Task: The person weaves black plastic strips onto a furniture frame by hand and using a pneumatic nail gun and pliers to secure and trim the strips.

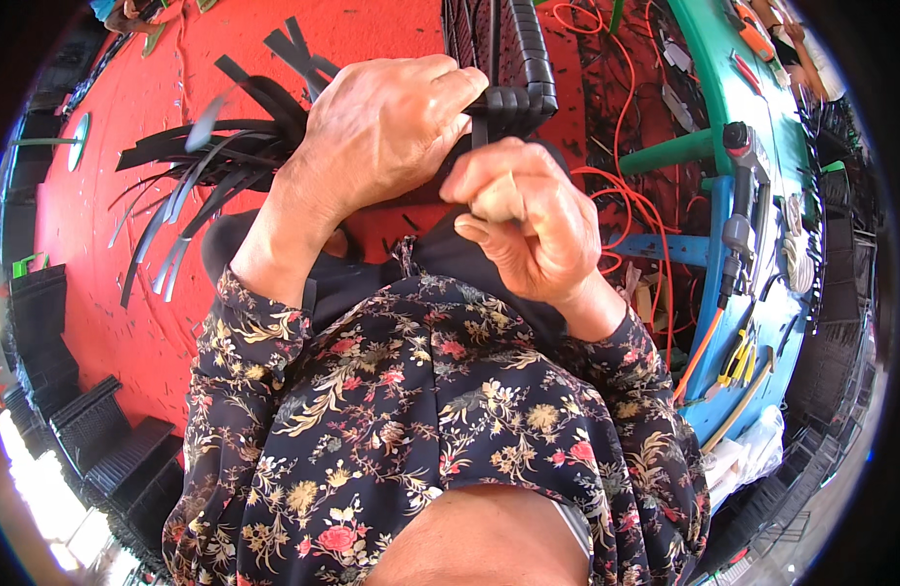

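Note:
A black woven wicker frame (513, 59) reaches in from the top, its near corner wrapped in flat black strips. My left hand (386, 122) is closed over the wrapped edge at that corner, its fingertips pressed on it. From the wrapping a short length of black strip (480, 131) hangs toward my right hand (533, 215). That hand is closed with its fingers curled, just below the corner; whatever is inside is hidden. Loose black strips (215, 146) fan out to the left behind my left wrist.
Red matting (372, 29) strewn with black scraps covers the floor. At right, a green and blue bench (704, 371) carries a power tool (748, 195), yellow-handled pliers (738, 359) and white cord (797, 244). Orange hose (630, 186) loops beside it. Black woven pieces (118, 439) stand at lower left.

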Demonstrator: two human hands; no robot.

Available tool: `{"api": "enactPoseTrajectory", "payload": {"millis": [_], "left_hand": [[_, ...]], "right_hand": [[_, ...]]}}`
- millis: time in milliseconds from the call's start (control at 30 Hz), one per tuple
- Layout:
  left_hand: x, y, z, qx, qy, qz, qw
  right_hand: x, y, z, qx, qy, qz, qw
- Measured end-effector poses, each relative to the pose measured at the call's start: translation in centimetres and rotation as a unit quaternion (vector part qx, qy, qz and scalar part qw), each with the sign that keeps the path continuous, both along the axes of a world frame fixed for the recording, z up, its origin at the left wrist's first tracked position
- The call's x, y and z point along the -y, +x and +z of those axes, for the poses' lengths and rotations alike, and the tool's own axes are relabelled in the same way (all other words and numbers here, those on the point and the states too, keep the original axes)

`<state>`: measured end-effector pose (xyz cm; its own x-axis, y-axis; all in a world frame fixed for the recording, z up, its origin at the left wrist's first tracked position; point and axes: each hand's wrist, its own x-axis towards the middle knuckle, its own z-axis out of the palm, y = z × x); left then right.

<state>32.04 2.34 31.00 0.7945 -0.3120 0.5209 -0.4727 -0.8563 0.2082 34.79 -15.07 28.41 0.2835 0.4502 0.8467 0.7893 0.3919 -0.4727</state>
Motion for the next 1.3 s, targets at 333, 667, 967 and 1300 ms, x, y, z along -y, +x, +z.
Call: {"api": "enactPoseTrajectory", "payload": {"millis": [333,667,967,1300], "left_hand": [[0.3,-0.4,-0.2,0.006,-0.025,0.014,1.0],[1.6,-1.5,0.0,0.028,-0.022,0.098,0.995],[2.8,-1.9,0.9,0.057,-0.02,0.12,0.991],[3.3,-2.2,2.0,0.027,-0.028,0.123,0.992]], "right_hand": [[0.3,0.8,0.2,-0.134,-0.023,-0.046,0.99],[-0.4,5.1,5.3,-0.072,-0.206,-0.125,0.968],[-2.6,9.7,5.9,0.163,-0.144,-0.069,0.974],[-2.8,10.5,6.1,0.147,-0.281,-0.063,0.946]]}}
